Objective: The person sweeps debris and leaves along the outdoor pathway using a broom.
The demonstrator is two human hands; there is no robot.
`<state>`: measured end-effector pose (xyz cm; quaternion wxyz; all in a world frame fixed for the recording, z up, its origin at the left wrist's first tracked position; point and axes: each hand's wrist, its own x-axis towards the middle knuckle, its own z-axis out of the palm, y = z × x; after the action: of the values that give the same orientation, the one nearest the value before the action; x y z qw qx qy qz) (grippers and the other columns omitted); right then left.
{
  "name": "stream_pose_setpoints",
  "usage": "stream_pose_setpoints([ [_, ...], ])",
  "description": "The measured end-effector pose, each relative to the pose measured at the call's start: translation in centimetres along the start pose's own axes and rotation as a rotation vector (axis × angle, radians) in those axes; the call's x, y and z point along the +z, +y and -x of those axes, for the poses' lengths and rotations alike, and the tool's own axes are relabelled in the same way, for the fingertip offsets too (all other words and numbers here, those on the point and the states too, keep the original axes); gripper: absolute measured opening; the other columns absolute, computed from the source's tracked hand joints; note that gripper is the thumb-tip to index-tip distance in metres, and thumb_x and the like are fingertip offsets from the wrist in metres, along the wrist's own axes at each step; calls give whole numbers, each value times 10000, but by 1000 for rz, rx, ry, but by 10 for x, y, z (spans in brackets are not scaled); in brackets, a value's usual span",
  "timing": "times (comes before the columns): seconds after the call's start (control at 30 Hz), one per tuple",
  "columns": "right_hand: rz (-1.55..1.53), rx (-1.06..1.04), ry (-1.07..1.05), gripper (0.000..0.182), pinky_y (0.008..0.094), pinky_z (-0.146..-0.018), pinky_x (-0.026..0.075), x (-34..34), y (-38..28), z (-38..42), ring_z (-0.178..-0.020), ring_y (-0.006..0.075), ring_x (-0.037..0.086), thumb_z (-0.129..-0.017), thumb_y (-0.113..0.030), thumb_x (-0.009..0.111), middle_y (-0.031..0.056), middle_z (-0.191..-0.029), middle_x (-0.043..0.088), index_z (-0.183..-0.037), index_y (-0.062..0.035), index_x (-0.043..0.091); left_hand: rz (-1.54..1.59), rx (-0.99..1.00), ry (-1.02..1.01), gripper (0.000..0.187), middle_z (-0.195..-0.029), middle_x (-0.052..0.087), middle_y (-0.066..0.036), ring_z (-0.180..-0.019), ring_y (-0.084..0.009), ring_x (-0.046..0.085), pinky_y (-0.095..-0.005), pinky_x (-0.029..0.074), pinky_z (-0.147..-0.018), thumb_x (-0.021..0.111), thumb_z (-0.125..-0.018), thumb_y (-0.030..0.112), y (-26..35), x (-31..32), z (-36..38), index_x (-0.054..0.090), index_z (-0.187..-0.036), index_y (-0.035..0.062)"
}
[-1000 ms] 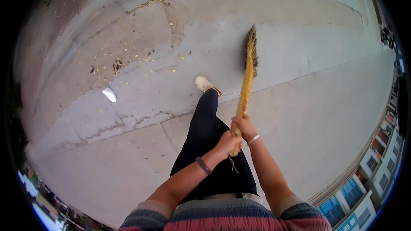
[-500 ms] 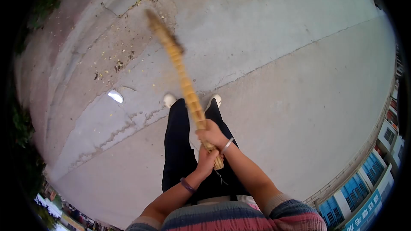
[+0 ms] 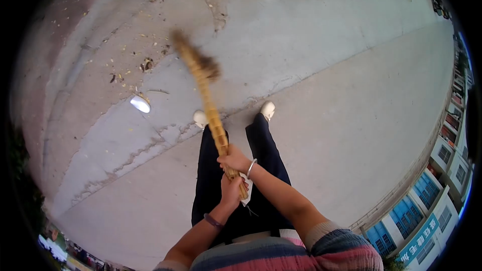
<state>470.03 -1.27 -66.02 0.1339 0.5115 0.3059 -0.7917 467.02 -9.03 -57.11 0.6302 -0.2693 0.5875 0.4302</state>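
Note:
A long yellow broom, its handle ridged and its dark bristly head blurred by motion, slants up and left from my two hands. My left hand is wrapped round the bottom end of the handle, a dark bracelet on its wrist. Just above it, my right hand grips the same handle, with a silver bangle on the wrist. The broom's head hangs over the pavement ahead of my feet, left of centre.
Dry leaves lie scattered on the concrete at the upper left. Nearer is a shiny white oval object. My white shoes stand apart below the broom head. Buildings with blue doors line the lower right.
Both hands have shifted left with the broom, and its head has moved slightly down in view. My right foot has moved right and forward, widening the gap between the shoes.

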Motion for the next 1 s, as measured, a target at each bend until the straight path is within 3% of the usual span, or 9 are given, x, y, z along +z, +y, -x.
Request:
stream_pose_setpoints([
  [0.13,6,28,-192,285,282,-458,474,47,-58,16,-519,155,558,-693,-70,619,85,-642,536,-881,48,439,150,244,4,274,-811,530,-88,-645,-177,575,-293,496,-574,437,-714,-15,23,-9,17,427,-987,4],
  [0.33,-36,-218,270,214,289,-440,459,16,-108,9,-501,165,543,-714,-42,592,81,-633,534,-879,20,470,-55,97,-424,241,-761,524,-67,-617,-166,579,-302,509,-560,452,-752,19,89,6,-12,412,-989,38],
  [0.47,-66,-193,524,121,296,-432,447,-57,-196,-35,-482,181,535,-721,-61,567,101,-591,547,-750,46,518,-140,45,-594,92,-627,509,-59,-510,-154,544,-277,461,-438,492,-747,60,163,80,-96,454,-823,25],
  [0.63,-143,-204,440,136,309,-434,444,-125,-278,-149,-488,191,548,-707,-68,564,106,-591,556,-738,63,543,-69,34,-538,133,-599,528,-78,-488,-165,531,-279,441,-442,538,-743,128,260,137,-190,516,-725,-2],
  [0.73,478,-96,406,257,338,-495,481,-81,-267,-219,-574,265,615,-642,-193,614,173,-644,614,-690,58,591,228,41,-299,150,-704,533,-56,-558,-137,530,-254,441,-480,515,-764,137,276,98,-175,515,-865,26],
  [0.77,739,-90,296,296,355,-539,494,-41,-306,-186,-625,320,622,-642,-216,610,215,-655,605,-655,77,564,276,74,-238,172,-733,532,-55,-577,-130,527,-244,435,-486,503,-770,133,274,83,-165,502,-908,30],
  [0.8,712,-146,274,341,364,-561,497,-30,-266,-211,-614,332,618,-634,-215,616,217,-621,595,-683,111,526,365,92,-190,176,-710,523,-60,-546,-134,527,-255,447,-463,496,-763,106,271,75,-152,483,-917,22],
  [0.83,797,-225,209,310,340,-512,486,-13,-277,-193,-527,265,607,-655,-142,610,186,-600,586,-696,136,480,457,106,-174,195,-721,515,-60,-543,-141,523,-263,451,-469,492,-758,92,263,72,-142,477,-937,15],
  [1.0,552,-28,-136,315,314,-497,480,-18,-336,-104,-527,230,595,-680,-112,600,157,-633,576,-859,89,436,483,113,-116,209,-787,541,-101,-618,-191,568,-324,498,-553,434,-738,-20,248,130,-85,439,-945,8],
])
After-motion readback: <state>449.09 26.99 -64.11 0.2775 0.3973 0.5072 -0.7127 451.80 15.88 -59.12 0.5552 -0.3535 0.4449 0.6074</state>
